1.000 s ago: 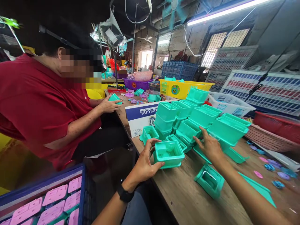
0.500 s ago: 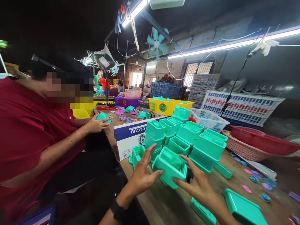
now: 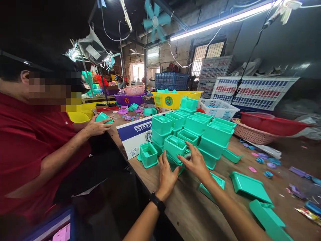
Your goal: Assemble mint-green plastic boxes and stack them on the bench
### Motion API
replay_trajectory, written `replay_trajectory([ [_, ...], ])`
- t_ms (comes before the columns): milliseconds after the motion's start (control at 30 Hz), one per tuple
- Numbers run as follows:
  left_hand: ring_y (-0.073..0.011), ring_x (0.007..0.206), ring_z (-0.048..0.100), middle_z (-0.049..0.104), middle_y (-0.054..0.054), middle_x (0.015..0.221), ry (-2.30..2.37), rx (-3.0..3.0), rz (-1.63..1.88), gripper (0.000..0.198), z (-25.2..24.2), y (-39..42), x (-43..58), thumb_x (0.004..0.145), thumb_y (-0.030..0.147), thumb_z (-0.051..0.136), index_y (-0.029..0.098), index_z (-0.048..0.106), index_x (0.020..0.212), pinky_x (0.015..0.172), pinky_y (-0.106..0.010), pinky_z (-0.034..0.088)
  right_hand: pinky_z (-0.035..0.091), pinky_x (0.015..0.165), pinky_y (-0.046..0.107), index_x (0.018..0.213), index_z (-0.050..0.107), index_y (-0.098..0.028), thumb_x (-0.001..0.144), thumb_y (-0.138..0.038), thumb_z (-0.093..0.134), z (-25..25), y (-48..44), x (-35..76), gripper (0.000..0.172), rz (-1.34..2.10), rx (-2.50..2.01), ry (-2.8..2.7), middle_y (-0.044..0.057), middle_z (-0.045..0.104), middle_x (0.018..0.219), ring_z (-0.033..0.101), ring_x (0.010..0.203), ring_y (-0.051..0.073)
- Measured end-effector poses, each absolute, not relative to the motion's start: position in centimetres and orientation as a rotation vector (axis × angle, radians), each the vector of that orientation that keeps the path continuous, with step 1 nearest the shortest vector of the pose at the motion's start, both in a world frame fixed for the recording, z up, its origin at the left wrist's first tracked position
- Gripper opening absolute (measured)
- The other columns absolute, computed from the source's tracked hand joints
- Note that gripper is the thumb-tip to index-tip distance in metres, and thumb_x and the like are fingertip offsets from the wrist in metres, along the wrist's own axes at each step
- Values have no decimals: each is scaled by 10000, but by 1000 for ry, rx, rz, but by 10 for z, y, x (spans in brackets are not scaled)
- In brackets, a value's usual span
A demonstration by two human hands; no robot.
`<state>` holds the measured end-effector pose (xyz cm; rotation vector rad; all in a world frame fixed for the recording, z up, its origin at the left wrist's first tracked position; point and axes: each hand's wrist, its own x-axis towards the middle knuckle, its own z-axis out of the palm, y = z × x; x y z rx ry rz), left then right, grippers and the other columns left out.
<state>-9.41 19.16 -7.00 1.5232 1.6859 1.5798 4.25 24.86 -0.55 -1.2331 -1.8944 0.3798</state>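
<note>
Head view, grip: both hands close on one teal box at the near edge of the stack; left hand presses its front and underside, right hand spreads fingers along its right side.
Change: half a second ago the box was lifted and tilted between the hands; now it sits upright, low against the pile, so it looks set down among the others.
Box place: on the wooden table, touching the stacked teal boxes.
Near: single open box to the left, flat lids to the right.
Beyond: white carton; co-worker's hand holding a teal piece.
</note>
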Motion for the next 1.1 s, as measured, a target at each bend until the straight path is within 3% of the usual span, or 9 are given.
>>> replay_trajectory([
  [133,-380,1467,478,436,-221,1530,1730,1515,1560,781,-72,193,-88,848,253,745,158,411,1548,1142,-542,519,572,919,505,1424,578,-188,853,-500,675,-9,240,47,657,363,-1219,-1882,151,710,1153,704,1022,330],
  [333,-344,1383,547,527,-171,1458,1824,1563,1771,539,-65,173,-109,904,321,702,210,570,1414,1171,-569,483,601,906,514,1452,531,-222,940,-466,624,-7,220,51,575,259,-1135,-1852,170,642,1292,710,942,281],
  [433,-402,1437,469,508,-191,1486,2126,1426,1944,460,-64,177,-147,897,451,682,196,675,1279,1215,-657,385,636,826,435,1402,573,-248,1023,-402,532,-5,208,50,411,131,-1042,-1845,169,613,1353,736,951,251],
  [500,-459,1426,470,526,-216,1476,2150,1365,1849,446,-63,183,-174,844,555,667,181,753,1070,1177,-700,399,646,773,381,1318,639,-249,1036,-353,510,-1,199,47,327,145,-975,-1871,164,622,1356,753,948,234],
  [633,-434,1149,681,726,-195,1168,1980,1438,1699,550,-50,177,-213,749,745,621,209,740,712,979,-607,579,647,779,335,1151,733,-251,1044,-352,497,16,184,42,278,415,-906,-1969,132,679,1306,770,946,212],
  [767,-308,811,725,753,-103,800,1613,1534,1356,564,-23,140,-234,719,763,732,201,756,755,787,-431,630,618,949,365,1113,767,-269,1033,-435,556,38,174,47,280,570,-913,-2054,94,745,1219,747,1102,239],
  [900,-336,1062,742,759,-175,1242,1203,1441,1300,500,2,114,-221,778,674,802,177,752,812,873,-396,632,627,889,291,1283,714,-324,1009,-446,625,53,160,50,313,537,-905,-2184,41,775,1137,768,1018,200],
  [1033,-352,1178,734,641,-165,1479,1133,1298,1559,427,16,113,-166,788,612,827,193,755,827,937,-419,650,600,570,219,1477,560,-344,956,-386,699,46,147,51,541,170,-760,-2404,-29,783,885,758,655,163],
  [1100,-338,1219,724,635,-123,1497,1198,1364,1708,295,21,116,-136,843,523,798,228,777,839,966,-422,654,552,445,242,1437,581,-316,988,-401,642,44,146,57,461,-121,-775,-2438,-20,788,845,733,545,176],
])
